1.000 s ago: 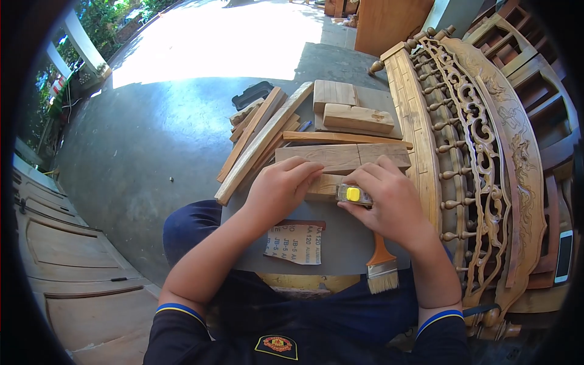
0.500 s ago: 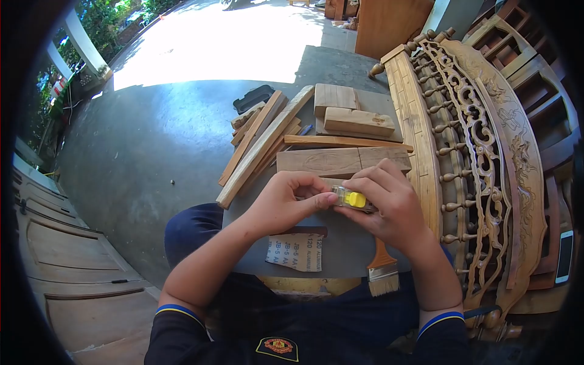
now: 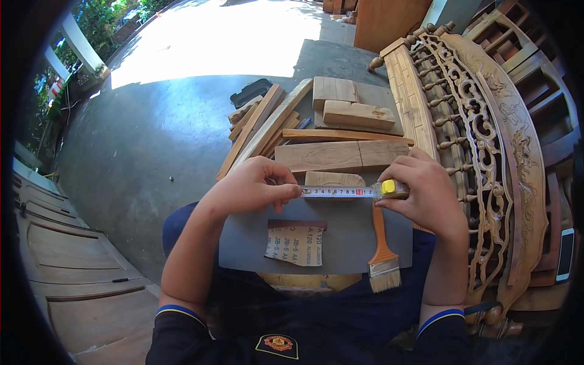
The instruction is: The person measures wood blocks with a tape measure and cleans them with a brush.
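Observation:
A tape measure [image 3: 389, 188] with a yellow button is in my right hand [image 3: 424, 190], its fingers wrapped round the case. My left hand [image 3: 264, 185] pinches the free end of the white blade [image 3: 337, 192], which is stretched level between my hands with its numbers showing. Just behind the blade lies a short wooden block [image 3: 334, 179]. Nearer to me on the grey board [image 3: 347, 243] are a piece of sandpaper [image 3: 295, 244] and a brush [image 3: 383, 255] with an orange handle, its bristles over the board's front edge.
Two longer wooden blocks [image 3: 328, 157] and a thin strip [image 3: 347, 135] lie behind my hands. Wooden sticks [image 3: 274, 131] are piled at the back left, by a black case [image 3: 250, 92]. Stacked blocks [image 3: 359, 114] stand behind. Carved wooden furniture [image 3: 480, 140] and a phone [image 3: 566, 254] are at the right.
My hands have moved apart, the left to the left and the right to the right, and a length of blade has come out of the tape measure between them.

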A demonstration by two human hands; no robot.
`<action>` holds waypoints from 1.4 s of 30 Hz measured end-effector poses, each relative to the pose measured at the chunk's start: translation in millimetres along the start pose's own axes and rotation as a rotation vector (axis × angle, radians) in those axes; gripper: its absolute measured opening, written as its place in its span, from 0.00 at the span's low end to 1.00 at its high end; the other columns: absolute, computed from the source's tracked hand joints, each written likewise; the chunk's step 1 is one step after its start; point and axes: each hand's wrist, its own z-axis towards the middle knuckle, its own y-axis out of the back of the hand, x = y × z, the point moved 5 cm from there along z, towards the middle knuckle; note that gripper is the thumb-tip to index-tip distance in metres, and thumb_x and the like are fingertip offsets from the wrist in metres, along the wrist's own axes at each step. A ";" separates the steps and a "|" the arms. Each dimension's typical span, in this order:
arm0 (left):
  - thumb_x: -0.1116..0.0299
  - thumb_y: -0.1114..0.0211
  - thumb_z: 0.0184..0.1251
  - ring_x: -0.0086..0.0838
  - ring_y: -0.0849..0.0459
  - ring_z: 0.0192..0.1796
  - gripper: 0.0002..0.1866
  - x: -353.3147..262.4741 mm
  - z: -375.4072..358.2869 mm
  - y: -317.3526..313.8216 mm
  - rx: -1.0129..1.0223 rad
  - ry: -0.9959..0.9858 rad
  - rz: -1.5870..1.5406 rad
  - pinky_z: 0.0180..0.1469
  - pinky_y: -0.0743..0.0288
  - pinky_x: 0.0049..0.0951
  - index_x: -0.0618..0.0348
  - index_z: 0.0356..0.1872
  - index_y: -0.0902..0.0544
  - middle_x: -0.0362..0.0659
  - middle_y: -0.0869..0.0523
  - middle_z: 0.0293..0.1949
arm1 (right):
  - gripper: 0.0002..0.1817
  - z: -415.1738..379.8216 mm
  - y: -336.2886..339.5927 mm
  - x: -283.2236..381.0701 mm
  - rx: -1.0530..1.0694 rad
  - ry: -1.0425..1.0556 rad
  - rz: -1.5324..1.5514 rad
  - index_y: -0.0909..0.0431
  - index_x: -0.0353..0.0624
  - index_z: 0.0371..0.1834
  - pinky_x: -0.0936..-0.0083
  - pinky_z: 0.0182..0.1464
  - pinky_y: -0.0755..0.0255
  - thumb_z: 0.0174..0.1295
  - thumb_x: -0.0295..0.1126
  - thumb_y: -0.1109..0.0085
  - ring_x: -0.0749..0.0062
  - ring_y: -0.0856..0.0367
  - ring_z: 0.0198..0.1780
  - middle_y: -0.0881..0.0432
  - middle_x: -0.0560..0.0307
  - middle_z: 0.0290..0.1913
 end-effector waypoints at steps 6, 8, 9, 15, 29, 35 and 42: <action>0.56 0.30 0.72 0.21 0.10 0.29 0.17 0.6 4.8 -7.8 -0.060 0.042 0.103 0.32 0.20 0.26 0.64 0.38 0.10 0.39 0.11 0.28 | 0.20 2.4 -11.6 -10.6 0.006 -0.007 -0.010 0.13 0.45 0.37 0.61 0.52 0.22 0.41 0.35 0.15 0.58 0.19 0.47 0.14 0.59 0.39; 0.57 0.29 0.73 0.20 0.11 0.29 0.17 1.6 6.7 -8.1 -0.069 0.018 0.090 0.28 0.22 0.24 0.64 0.39 0.10 0.38 0.12 0.28 | 0.20 3.2 -12.3 -11.7 0.006 -0.011 -0.020 0.14 0.45 0.37 0.61 0.52 0.22 0.42 0.35 0.15 0.59 0.19 0.47 0.14 0.59 0.39; 0.57 0.29 0.73 0.20 0.11 0.29 0.16 1.8 7.6 -8.0 -0.073 0.006 0.084 0.27 0.23 0.23 0.64 0.39 0.10 0.38 0.13 0.28 | 0.20 3.8 -13.2 -12.3 0.005 -0.013 -0.025 0.14 0.45 0.38 0.61 0.52 0.22 0.42 0.35 0.15 0.59 0.19 0.47 0.14 0.59 0.39; 0.56 0.28 0.74 0.19 0.12 0.28 0.17 4.8 10.0 -8.2 -0.091 0.038 0.047 0.26 0.24 0.21 0.63 0.38 0.11 0.37 0.13 0.27 | 0.18 5.1 -16.1 -11.4 -0.021 -0.003 -0.022 0.16 0.46 0.37 0.59 0.53 0.22 0.46 0.36 0.17 0.57 0.18 0.49 0.14 0.58 0.39; 0.53 0.24 0.70 0.16 0.15 0.25 0.18 2.3 11.1 -13.0 -0.107 0.055 0.014 0.25 0.28 0.19 0.59 0.33 0.13 0.34 0.14 0.25 | 0.20 6.6 -20.8 -0.8 -0.034 0.048 -0.071 0.15 0.45 0.39 0.61 0.52 0.21 0.44 0.34 0.16 0.58 0.19 0.48 0.15 0.59 0.40; 0.53 0.25 0.70 0.16 0.16 0.26 0.18 4.1 12.1 -12.1 -0.121 0.047 0.043 0.28 0.27 0.19 0.59 0.36 0.13 0.33 0.14 0.25 | 0.19 4.9 -20.1 -0.2 -0.042 0.017 -0.110 0.15 0.45 0.39 0.61 0.52 0.21 0.44 0.34 0.17 0.58 0.19 0.48 0.15 0.59 0.41; 0.54 0.26 0.72 0.19 0.13 0.35 0.22 -3.4 7.7 -8.5 -0.262 -0.083 -0.103 0.32 0.22 0.21 0.60 0.57 0.16 0.40 0.12 0.47 | 0.18 3.3 -10.1 -4.6 -0.071 0.014 -0.037 0.15 0.45 0.39 0.62 0.51 0.22 0.47 0.35 0.18 0.58 0.18 0.48 0.15 0.59 0.41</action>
